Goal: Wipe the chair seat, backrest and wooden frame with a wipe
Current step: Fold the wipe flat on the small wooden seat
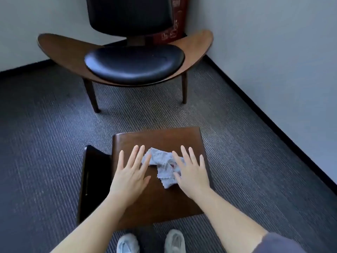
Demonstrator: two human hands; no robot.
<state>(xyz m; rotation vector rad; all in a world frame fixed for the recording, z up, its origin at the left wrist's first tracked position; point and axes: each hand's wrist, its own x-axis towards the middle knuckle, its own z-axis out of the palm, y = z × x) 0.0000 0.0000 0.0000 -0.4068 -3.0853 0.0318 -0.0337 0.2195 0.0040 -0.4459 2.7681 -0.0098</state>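
Fingers (134, 155) of left hand (129, 177) spread straight, nothing gripped, tips laid on wipe (162, 166). Right hand (192, 177) likewise flat, fingers overlapping wipe. Wipe crumpled between hands on wooden counter (164, 136). Chair (135, 63) beyond fingertips. Red board (179, 17) print unreadable.

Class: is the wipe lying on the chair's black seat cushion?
No, the wipe lies crumpled on the small wooden table nearer the person, away from the chair.
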